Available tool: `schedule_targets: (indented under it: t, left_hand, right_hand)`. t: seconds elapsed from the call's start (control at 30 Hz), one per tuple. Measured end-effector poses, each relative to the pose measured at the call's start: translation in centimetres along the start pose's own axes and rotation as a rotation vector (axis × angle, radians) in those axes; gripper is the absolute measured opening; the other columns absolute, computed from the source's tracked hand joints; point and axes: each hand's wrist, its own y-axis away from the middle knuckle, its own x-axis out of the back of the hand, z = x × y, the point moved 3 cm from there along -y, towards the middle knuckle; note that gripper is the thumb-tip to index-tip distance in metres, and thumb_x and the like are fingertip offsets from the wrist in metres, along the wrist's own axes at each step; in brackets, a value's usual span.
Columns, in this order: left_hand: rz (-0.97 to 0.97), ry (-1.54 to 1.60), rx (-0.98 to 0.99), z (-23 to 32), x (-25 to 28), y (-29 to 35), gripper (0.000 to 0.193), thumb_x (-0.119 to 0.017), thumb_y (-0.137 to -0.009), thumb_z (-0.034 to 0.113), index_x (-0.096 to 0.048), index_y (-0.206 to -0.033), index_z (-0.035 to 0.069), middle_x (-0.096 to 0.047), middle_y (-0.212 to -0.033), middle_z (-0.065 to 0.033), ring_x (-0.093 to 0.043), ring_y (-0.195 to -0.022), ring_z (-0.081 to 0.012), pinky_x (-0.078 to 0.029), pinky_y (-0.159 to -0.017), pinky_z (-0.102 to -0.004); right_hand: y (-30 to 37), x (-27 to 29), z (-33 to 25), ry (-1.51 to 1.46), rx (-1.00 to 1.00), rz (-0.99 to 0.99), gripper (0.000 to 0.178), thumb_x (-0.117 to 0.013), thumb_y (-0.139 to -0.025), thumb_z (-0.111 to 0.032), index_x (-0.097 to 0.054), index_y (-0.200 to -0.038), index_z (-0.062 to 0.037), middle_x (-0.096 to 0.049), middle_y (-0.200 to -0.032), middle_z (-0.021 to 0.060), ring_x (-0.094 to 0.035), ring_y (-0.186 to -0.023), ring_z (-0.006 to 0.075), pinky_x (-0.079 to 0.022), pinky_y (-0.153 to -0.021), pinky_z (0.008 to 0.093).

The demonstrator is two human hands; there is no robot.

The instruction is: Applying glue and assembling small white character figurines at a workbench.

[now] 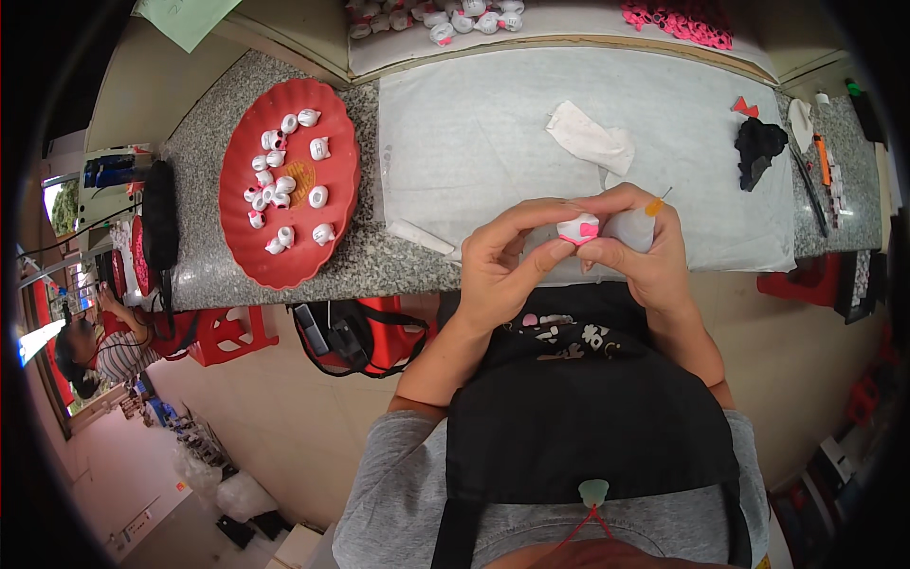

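Note:
A small white rounded piece with a pink bow and pink lower edge (578, 229) sits between my two hands, above the near edge of the worktop. My left hand (495, 258) pinches it between thumb and fingers. From the other side, the thumb and fingertips of my right hand (658, 269) meet it too. Tucked in that right hand is a translucent squeeze bottle (632, 230) with an orange needle tip (654, 207) pointing up and to the right. My fingers hide part of the piece and of the bottle.
A red scalloped tray (292, 270) with several white pieces stands left. White paper (455, 133) covers the worktop, bearing a crumpled tissue (591, 138) and black cloth (760, 152). A shelf behind holds white pieces (464, 21) and pink parts (678, 21). Another person (123, 351) sits far left.

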Motion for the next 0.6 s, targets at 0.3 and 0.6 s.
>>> schedule_targets:
  t: [0.3, 0.6]
  left_hand:
    - [0.051, 0.016, -0.037, -0.45, 0.09, 0.30, 0.026, -0.053, -0.070, -0.005, -0.049, -0.096, -0.004, -0.051, -0.097, -0.0129, -0.048, -0.092, -0.0180, -0.036, -0.082, -0.0284]
    - [0.026, 0.061, -0.059, -0.92, 0.62, -0.10, 0.025, -0.055, -0.070, -0.005, -0.048, -0.094, -0.003, -0.053, -0.093, -0.0129, -0.050, -0.089, -0.0170, -0.037, -0.080, -0.0271]
  right_hand:
    - [0.15, -0.20, -0.27, 0.025, -0.033, 0.002, 0.026, -0.054, -0.066, 0.001, -0.050, -0.091, 0.0048, -0.054, -0.075, 0.0100, -0.052, -0.063, 0.0121, -0.043, -0.050, 0.0221]
    - [-0.34, 0.20, -0.40, 0.023, -0.110, -0.014, 0.024, -0.057, -0.065, 0.000, -0.052, -0.089, 0.0028, -0.054, -0.073, 0.0078, -0.052, -0.062, 0.0124, -0.043, -0.050, 0.0233]
